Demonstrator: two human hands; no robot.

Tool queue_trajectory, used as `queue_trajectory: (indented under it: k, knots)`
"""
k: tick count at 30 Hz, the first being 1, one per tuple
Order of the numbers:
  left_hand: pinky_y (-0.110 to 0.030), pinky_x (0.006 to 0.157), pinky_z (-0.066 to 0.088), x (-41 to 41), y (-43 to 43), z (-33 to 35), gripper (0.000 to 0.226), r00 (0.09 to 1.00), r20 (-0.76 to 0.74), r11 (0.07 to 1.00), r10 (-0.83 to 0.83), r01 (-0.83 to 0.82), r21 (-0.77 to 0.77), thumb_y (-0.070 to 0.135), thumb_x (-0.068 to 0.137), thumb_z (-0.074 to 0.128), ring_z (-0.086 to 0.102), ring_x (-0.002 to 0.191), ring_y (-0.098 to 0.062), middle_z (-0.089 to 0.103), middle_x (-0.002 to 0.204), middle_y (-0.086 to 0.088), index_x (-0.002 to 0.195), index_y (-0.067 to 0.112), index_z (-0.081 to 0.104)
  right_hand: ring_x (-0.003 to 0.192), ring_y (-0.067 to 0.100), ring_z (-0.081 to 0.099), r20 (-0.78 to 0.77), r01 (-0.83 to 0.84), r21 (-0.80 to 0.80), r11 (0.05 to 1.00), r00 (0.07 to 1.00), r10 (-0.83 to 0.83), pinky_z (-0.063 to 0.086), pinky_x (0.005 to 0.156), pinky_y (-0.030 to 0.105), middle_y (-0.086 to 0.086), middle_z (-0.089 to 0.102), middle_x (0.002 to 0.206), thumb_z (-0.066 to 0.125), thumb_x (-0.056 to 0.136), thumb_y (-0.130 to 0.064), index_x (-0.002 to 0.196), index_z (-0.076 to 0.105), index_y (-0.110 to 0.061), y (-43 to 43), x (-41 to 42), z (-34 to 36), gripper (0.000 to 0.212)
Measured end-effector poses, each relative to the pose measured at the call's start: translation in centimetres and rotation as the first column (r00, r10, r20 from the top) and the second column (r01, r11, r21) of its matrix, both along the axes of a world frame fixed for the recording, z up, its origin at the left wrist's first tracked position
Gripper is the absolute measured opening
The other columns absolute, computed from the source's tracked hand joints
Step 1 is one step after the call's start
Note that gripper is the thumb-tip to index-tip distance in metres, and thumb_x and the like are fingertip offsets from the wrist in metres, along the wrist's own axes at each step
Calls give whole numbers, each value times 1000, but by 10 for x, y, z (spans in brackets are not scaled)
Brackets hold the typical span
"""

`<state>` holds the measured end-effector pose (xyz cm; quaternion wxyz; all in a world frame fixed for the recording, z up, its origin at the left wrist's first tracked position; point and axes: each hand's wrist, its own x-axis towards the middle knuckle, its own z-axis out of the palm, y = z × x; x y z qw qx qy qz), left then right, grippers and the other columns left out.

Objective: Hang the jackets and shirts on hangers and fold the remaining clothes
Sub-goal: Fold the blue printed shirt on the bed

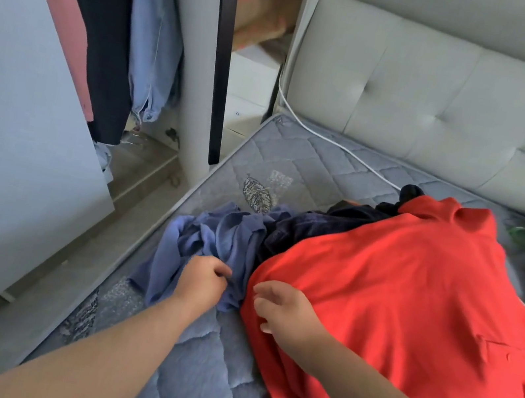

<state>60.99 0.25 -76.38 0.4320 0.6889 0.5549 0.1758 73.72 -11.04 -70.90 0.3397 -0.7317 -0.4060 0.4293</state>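
red cloth dominates: a red shirt (409, 310) lies spread on the quilted grey mattress (295, 162) of the bed, covering part of a dark navy garment (301, 229), with a crumpled blue garment (213, 235) touching its left edge. the left hand (202, 279) has a closed grip, fingers curled into the folds of the blue garment, while the right hand (284, 310) rests at the near left edge of the red shirt with a loose, wide grip that holds nothing. past the bed's corner a pink top (60, 8), a dark printed top (98, 32) and a pale denim piece (152, 41) hang in a wardrobe.
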Motion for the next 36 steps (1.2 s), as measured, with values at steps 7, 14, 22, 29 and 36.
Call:
queue_trajectory:
  k: [7,14,22,29,36]
  knots:
    - [-26,55,31,-28,-22,50,44,982,183,824,-48,142,-548,-12,76,35,46,62,-21,52,66,-10,55,14,63,80,15,56,-184,133,23,991,975,-126,54,83,38,1,62,85,44,98,-11,102,61,-12,8,-15,-7,17]
    - [-26,50,22,-63,-78,60,20,930,115,688,-348,337,-642,5,46,42,26,50,-15,28,50,-2,38,21,33,65,9,66,-422,213,4,977,886,-192,56,61,24,4,69,94,52,90,7,117,61,-20,-2,-35,-25,39]
    - [-16,44,33,-71,-114,92,21,976,70,795,-208,211,-569,-7,66,53,43,45,-1,47,50,10,67,14,48,67,-2,58,-329,-259,-105,960,920,213,48,62,15,-6,66,82,42,91,2,99,68,-20,-47,-33,-7,35]
    - [-14,55,32,-57,-160,73,27,882,307,833,-357,449,-322,-2,73,60,41,55,0,49,57,15,63,16,44,54,6,51,-366,-122,-77,990,927,86,42,51,18,-11,56,54,55,81,10,72,61,-14,-55,-23,-8,27]
    - [-36,70,43,-91,-88,19,24,958,103,959,267,-275,71,5,72,68,53,81,-21,59,90,-14,92,7,55,54,16,45,-477,-56,-240,969,876,-67,32,49,27,4,50,60,48,59,3,70,58,-13,-90,6,18,21]
